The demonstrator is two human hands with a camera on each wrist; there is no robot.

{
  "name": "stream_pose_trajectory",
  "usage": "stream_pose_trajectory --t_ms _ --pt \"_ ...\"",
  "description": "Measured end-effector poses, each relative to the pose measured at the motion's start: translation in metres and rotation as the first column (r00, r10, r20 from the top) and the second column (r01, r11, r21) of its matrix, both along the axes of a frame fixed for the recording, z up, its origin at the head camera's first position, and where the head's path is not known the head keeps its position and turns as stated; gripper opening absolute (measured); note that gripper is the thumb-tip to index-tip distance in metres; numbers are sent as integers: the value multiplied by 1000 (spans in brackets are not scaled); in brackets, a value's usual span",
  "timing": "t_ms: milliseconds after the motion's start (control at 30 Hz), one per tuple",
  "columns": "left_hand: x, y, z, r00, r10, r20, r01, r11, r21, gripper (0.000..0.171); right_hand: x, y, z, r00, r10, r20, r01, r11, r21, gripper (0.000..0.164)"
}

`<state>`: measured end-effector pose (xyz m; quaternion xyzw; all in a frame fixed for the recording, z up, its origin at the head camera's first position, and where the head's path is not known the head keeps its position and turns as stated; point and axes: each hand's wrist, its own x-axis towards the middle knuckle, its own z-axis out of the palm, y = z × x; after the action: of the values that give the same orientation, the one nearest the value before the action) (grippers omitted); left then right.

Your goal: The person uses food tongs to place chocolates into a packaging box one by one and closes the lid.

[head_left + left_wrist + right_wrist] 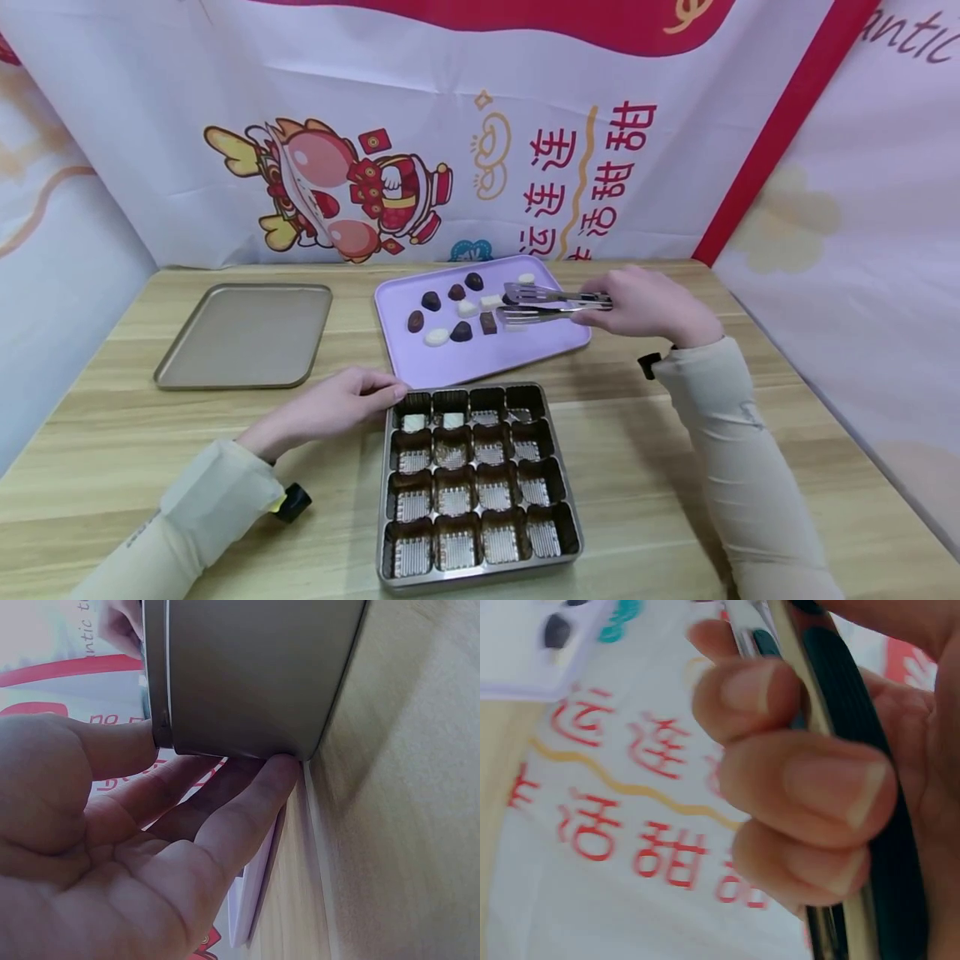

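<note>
My right hand grips metal tongs above the right part of a lilac tray. Dark, brown and white chocolates lie on this tray, among them a dark heart-shaped chocolate and a white oval chocolate. The tongs' ends are spread apart; whether they touch a chocolate I cannot tell. At the far left corner of a square tin box, my left hand holds on, thumb at the rim and fingers against the wall. White chocolates sit in two back-row compartments of its brown divided insert.
A flat gold-brown baking tray lies at the left of the wooden table. Printed cloth hangs along the table's back and sides. The tin box stands just in front of the lilac tray.
</note>
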<state>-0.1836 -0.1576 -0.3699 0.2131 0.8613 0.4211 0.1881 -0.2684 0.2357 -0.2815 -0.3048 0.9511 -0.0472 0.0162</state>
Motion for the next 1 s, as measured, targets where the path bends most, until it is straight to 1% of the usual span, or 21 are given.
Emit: stream_pose_trajectory --t_ms 100,233,433,500,700,867,1000 --pt "1 0 0 1000 -10 -8 10 1000 1 30 -14 0 -14 1000 -24 -14 24 999 21 51" --pt "1 1 0 1000 -13 -14 13 1000 2 30 -23 -3 -26 998 -50 -24 51 998 45 47" --pt "0 0 0 1000 -10 -20 10 1000 -4 29 -25 -6 -31 996 -83 -23 85 994 70 44" --pt "0 0 -1 1000 -13 -23 13 1000 -5 29 -26 -6 -34 997 -80 -24 81 994 77 43" --pt "0 0 -1 1000 -13 -28 13 1000 -13 28 -31 -7 -41 996 -83 -22 85 992 98 32" --pt "1 0 0 1000 -8 -20 8 1000 -16 29 -32 -8 -44 998 -68 -6 68 994 85 26" --pt "0 0 0 1000 -7 -17 7 1000 -13 29 -32 -8 -44 998 -58 -3 58 995 77 24"
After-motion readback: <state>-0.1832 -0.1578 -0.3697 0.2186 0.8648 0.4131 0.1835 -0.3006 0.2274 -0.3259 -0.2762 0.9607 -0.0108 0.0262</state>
